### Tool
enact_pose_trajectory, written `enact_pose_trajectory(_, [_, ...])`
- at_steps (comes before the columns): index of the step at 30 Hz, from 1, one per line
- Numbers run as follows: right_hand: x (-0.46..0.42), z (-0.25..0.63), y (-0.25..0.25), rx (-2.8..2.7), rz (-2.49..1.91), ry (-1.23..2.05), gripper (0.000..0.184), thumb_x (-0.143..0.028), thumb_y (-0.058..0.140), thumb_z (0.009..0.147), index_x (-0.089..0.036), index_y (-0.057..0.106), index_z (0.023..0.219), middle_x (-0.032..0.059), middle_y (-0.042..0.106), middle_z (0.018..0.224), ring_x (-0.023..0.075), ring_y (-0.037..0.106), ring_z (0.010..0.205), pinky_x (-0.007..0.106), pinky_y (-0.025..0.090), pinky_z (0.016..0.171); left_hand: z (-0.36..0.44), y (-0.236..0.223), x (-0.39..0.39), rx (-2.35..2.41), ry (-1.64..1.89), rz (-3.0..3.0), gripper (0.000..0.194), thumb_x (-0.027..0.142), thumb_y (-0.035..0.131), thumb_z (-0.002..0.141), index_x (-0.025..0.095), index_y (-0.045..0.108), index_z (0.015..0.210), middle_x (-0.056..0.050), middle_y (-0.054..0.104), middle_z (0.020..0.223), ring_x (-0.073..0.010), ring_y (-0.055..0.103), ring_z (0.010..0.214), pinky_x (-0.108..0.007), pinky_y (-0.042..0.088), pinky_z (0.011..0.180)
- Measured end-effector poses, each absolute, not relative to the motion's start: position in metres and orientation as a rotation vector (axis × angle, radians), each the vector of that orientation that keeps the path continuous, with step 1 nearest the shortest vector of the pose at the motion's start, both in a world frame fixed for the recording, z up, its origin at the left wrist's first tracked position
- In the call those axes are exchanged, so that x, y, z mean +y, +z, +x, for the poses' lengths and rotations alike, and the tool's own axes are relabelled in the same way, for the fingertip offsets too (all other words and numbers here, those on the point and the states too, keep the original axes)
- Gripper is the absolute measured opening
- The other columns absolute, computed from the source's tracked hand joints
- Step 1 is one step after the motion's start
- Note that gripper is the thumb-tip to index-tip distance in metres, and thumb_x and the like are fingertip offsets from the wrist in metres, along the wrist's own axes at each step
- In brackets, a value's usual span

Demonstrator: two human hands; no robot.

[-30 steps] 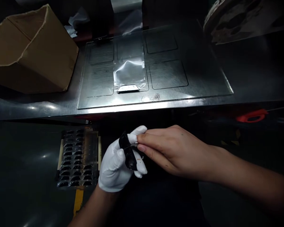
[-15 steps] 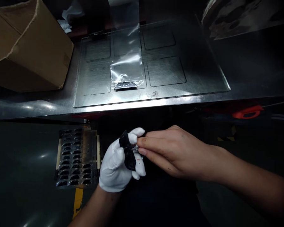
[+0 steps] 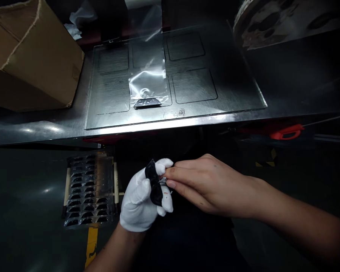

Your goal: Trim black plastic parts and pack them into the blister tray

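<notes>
In a white glove, my left hand [image 3: 138, 204] grips a black plastic part [image 3: 153, 183], thumb on the near side and fingers behind and around it. The part is long and narrow, with slanted ends, and stands tilted. My bare right hand [image 3: 206, 185] comes from the right, thumb and fingers pinched on a small blade-like metal piece [image 3: 162, 180]. Its tip touches or nearly touches the black part's edge; which one, I cannot tell. Most of the metal piece is hidden by the fingers. A similar black part [image 3: 147, 103] lies by a clear plastic bag [image 3: 150, 87] on the bench.
A clear tray [image 3: 87, 196] with rows of black parts stands low at the left. On the metal bench [image 3: 42, 130] are a glass sheet [image 3: 229, 102] and an open cardboard box [image 3: 51, 68]. A red-orange handle [image 3: 287, 132] sits below the bench edge at right.
The view has shifted slightly, so the bench things appear a little farther left. Both hands keep nearly the same hold, with the metal piece still at the black part.
</notes>
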State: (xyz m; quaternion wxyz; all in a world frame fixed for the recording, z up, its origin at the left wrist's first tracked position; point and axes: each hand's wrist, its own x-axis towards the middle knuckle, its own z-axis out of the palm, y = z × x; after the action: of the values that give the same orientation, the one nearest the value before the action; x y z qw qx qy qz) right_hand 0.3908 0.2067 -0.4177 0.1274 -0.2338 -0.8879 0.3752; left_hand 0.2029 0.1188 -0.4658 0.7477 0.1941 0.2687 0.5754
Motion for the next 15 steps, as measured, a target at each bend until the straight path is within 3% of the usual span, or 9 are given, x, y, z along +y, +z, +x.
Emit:
enact_pose_trajectory(8, [0.2033, 0.3871, -0.4183, -2.616, -0.789, 0.997, 0.029, -0.032, 0.044, 0.109, -0.020, 0.071, 0.111, 0.0009, 0.070, 0.091, 0.0123, 0.063, 0.072, 0.026, 0.045, 0.063, 0.1977, -0.4657, 0.1185, 0.664, 1.265, 0.459, 0.032, 0.041, 0.063, 0.100, 0.023, 0.076, 0.124, -0.012, 0.066, 0.143, -0.0057, 0.070, 0.059, -0.013, 0.049, 0.046])
enact_pose_trajectory(10, [0.2038, 0.3871, -0.4176, -2.646, -0.761, 1.011, 0.029, -0.033, 0.045, 0.109, -0.021, 0.071, 0.113, 0.0007, 0.071, 0.091, 0.0128, 0.064, 0.073, 0.026, 0.046, 0.063, 0.1966, -0.4671, 0.1167, 0.652, 1.263, 0.434, 0.034, 0.041, 0.062, 0.101, 0.023, 0.075, 0.126, -0.012, 0.072, 0.131, -0.0055, 0.068, 0.056, -0.013, 0.046, 0.044])
enact_pose_trajectory(13, [0.2019, 0.3859, -0.4184, -2.664, -0.717, 1.058, 0.030, -0.033, 0.045, 0.109, -0.022, 0.071, 0.120, 0.0011, 0.074, 0.096, 0.0141, 0.068, 0.077, 0.026, 0.048, 0.064, 0.1952, -0.4691, 0.1149, 0.599, 1.246, 0.364, 0.036, 0.043, 0.060, 0.102, 0.023, 0.075, 0.127, -0.008, 0.078, 0.092, -0.0062, 0.064, 0.050, -0.011, 0.044, 0.044])
enact_pose_trajectory(15, [0.1995, 0.3844, -0.4199, -2.645, -0.690, 1.094, 0.031, -0.033, 0.046, 0.109, -0.022, 0.071, 0.125, 0.0018, 0.076, 0.102, 0.0147, 0.071, 0.082, 0.026, 0.050, 0.065, 0.1946, -0.4696, 0.1150, 0.581, 1.244, 0.324, 0.036, 0.044, 0.060, 0.102, 0.022, 0.075, 0.126, -0.007, 0.078, 0.085, -0.0067, 0.065, 0.050, -0.011, 0.045, 0.045])
